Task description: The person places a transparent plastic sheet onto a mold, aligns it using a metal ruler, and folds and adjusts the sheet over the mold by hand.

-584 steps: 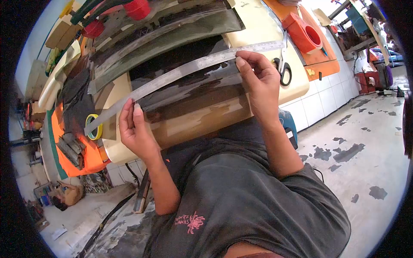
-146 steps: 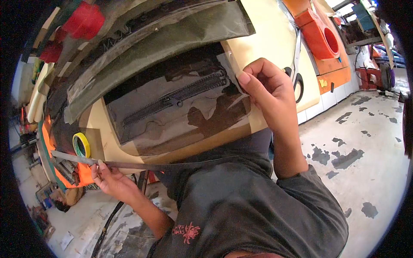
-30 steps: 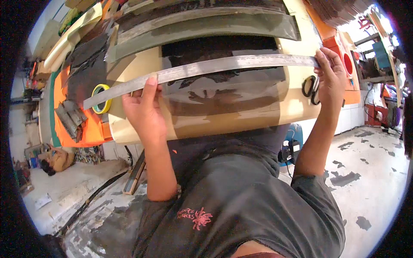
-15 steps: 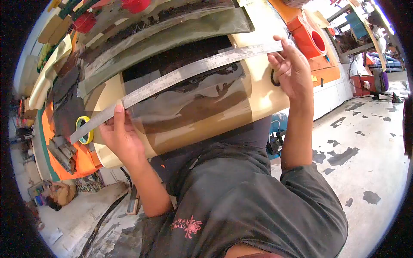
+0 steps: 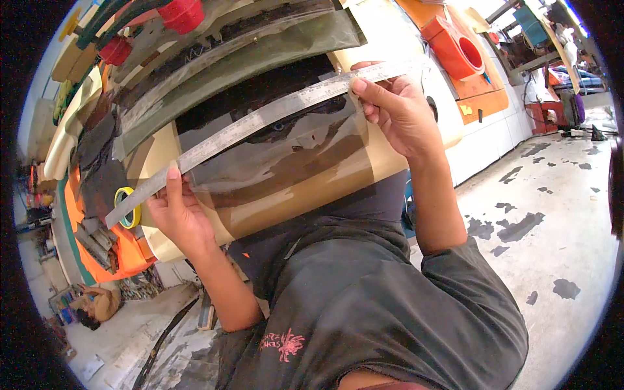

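Observation:
A long metal ruler spans both my hands, slanting up from left to right above the work surface. My left hand pinches it toward its lower left end, thumb on top. Further up the ruler, my right hand grips it between thumb and fingers, with a stretch of ruler reaching past the hand. Beneath lies a dark see-through plastic sheet, partly over a black piece, on cream-coloured material. A roll of yellow tape sits by the ruler's left end.
An olive-green folded sheet lies farther back. At the right stands an orange-red holder with a round hole. Red clamps are at the upper left. Another person is low at the far left.
My right hand has moved left along the ruler, from near its far end to a point further in. My left hand keeps its pinch; the view has shifted slightly.

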A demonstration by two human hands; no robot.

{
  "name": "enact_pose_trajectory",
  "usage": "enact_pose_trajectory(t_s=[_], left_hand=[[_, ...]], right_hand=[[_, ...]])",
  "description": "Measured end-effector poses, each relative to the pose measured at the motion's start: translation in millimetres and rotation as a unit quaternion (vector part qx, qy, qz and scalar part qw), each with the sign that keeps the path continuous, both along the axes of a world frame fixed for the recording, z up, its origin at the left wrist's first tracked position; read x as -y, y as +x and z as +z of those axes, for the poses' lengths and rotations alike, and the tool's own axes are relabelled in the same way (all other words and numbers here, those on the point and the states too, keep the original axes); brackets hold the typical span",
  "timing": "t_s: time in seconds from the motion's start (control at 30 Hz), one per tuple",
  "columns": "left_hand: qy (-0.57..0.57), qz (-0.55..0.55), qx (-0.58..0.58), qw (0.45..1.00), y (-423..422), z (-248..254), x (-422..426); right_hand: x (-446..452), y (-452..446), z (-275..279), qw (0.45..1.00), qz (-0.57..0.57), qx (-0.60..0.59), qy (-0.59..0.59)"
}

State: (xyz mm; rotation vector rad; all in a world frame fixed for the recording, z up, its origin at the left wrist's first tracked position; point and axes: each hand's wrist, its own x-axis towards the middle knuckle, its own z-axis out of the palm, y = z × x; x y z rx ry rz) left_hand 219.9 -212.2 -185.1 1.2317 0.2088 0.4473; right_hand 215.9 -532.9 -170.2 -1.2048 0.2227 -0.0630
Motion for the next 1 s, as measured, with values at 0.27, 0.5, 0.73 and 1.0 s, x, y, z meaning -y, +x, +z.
enact_pose_trajectory(t_s=[0.27, 0.5, 0.73, 1.0], left_hand=[[0.011, -0.012, 0.009, 1.000, 0.9, -6.7, -8.4], [0.024, -0.007, 0.006, 1.000, 1.2, -6.6, -8.7], [0.023, -0.010, 0.008, 1.000, 1.0, -5.9, -7.6], [0.027, -0.010, 0.018, 0.999, 0.9, -3.0, -4.7]], right_hand=[[1.4, 0.9, -0.9, 1.000, 0.009, -0.005, -0.004], [0.2, -1.1, 1.9, 1.000, 0.010, -0.005, 0.019], [1.3, -1.9, -1.3, 1.000, 0.005, -0.020, 0.003], [-2.0, -3.5, 1.9, 1.000, 0.009, -0.017, 0.012]])
